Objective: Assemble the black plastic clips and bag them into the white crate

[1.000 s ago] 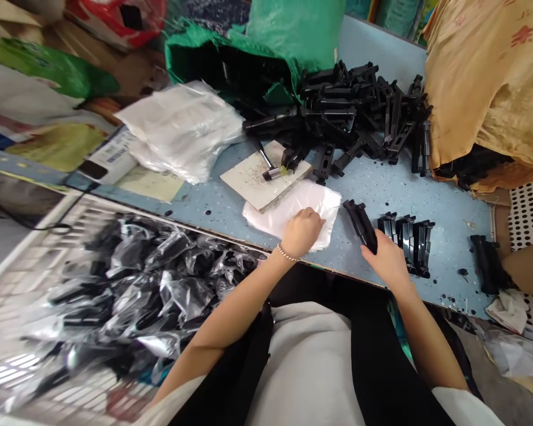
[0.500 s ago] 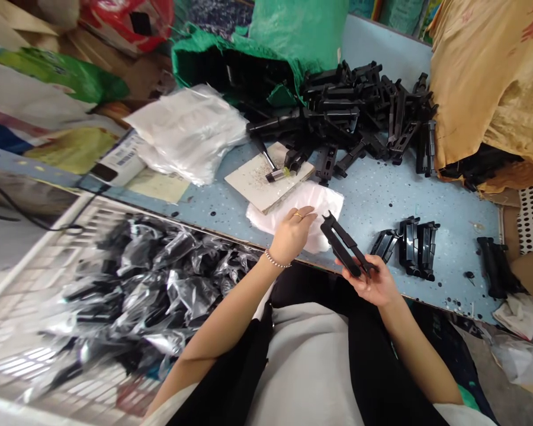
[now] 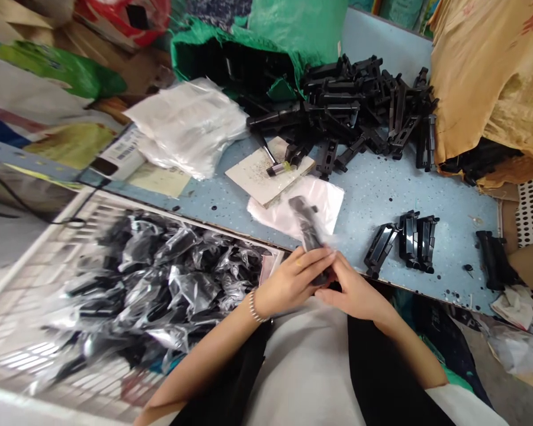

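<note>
Both hands meet just in front of the blue table's near edge (image 3: 382, 287). My left hand (image 3: 291, 281) and my right hand (image 3: 350, 290) are closed around the lower end of a long black plastic part (image 3: 305, 228), which points away from me and sits inside a thin clear bag, blurred by motion. Behind it, a small stack of clear plastic bags (image 3: 326, 198) lies on the table. A row of three similar black parts (image 3: 404, 239) lies to the right of my hands.
A big heap of black parts (image 3: 359, 109) fills the back of the table beside a green sack (image 3: 266, 41). A white tile with a small tool (image 3: 266, 171), a pile of clear bags (image 3: 186, 127), a white crate of bagged parts (image 3: 151, 284) at left. Another person's arm (image 3: 530, 266) at right.
My right hand lifted a black part off the table and brought it toward me. My left hand left the bag stack with a bag, and both hands now hold the part in it.
</note>
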{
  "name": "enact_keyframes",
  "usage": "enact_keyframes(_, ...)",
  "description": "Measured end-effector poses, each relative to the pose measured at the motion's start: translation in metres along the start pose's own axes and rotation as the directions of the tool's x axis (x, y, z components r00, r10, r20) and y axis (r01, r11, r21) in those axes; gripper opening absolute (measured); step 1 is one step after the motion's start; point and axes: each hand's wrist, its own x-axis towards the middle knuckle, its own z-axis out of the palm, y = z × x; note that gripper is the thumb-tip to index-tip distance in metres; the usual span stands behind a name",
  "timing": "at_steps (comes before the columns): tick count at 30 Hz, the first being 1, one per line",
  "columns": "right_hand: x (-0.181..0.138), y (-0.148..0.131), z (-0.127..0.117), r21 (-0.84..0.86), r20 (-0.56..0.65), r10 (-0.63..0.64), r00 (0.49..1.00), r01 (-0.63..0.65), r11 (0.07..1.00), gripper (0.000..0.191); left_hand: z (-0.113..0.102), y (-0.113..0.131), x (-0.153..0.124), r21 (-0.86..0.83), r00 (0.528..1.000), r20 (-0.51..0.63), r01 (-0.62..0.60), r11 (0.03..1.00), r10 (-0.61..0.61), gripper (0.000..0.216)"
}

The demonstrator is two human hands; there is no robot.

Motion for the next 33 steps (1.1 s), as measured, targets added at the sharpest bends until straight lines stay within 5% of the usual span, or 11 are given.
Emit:
enact_keyframes(2,-0.015,-0.011,-0.013,-0.101,0.156,-0.088,0.984,0.105,0.989,0.058,-0.039,0.007,-0.023,-0.008,0.984,0.038,0.172,0.985,-0.172,0.053)
enact_keyframes(4,-0.026,-0.012,-0.038,-0.316,0.054,-0.119,0.991,0.130,0.940,0.047,-0.075,0.004,-0.051,0.008,0.904,0.127,0.410,0.912,-0.408,0.045)
enact_keyframes(7,-0.033,0.004,-0.084,-0.759,-0.242,-0.128,0.962,-0.105,0.643,0.056,-0.093,-0.026,-0.090,0.191,0.657,0.295,0.671,0.716,-0.694,0.039)
enact_keyframes(9,-0.030,0.021,-0.111,-0.901,-0.255,-0.117,0.960,-0.191,0.390,0.065,-0.081,-0.053,-0.104,0.380,0.449,0.358,0.731,0.567,-0.819,0.034)
enact_keyframes(11,-0.023,0.035,-0.129,-0.961,-0.154,-0.101,0.983,-0.126,0.245,0.069,-0.063,-0.072,-0.102,0.479,0.342,0.365,0.729,0.489,-0.866,0.029)
enact_keyframes(13,-0.014,0.043,-0.138,-0.979,-0.042,-0.087,0.995,-0.024,0.200,0.066,-0.044,-0.076,-0.081,0.357,0.417,0.403,0.748,0.559,-0.815,0.027)
enact_keyframes(15,-0.008,0.044,-0.138,-0.979,0.037,-0.051,0.998,0.046,0.197,0.059,-0.026,-0.068,-0.044,0.060,0.611,0.386,0.731,0.680,-0.691,0.027)
enact_keyframes(19,-0.011,0.037,-0.134,-0.963,0.112,0.003,0.994,0.108,0.248,0.046,0.022,-0.059,0.044,-0.074,0.861,0.019,0.509,0.858,-0.509,0.019)
enact_keyframes(23,-0.031,0.033,-0.139,-0.835,-0.023,0.061,0.998,-0.053,0.548,0.041,0.060,-0.080,0.082,0.265,0.842,-0.026,0.526,0.808,-0.539,0.009)
enact_keyframes(27,-0.040,0.038,-0.122,-0.145,-0.160,0.193,0.968,-0.217,0.965,0.047,0.056,-0.102,0.073,0.030,0.809,0.005,0.588,0.809,-0.588,0.024)
enact_keyframes(33,-0.008,0.052,-0.050,0.768,0.113,0.226,0.968,-0.229,0.598,0.056,0.044,-0.108,0.066,-0.311,0.730,-0.060,0.634,0.708,-0.681,0.013)
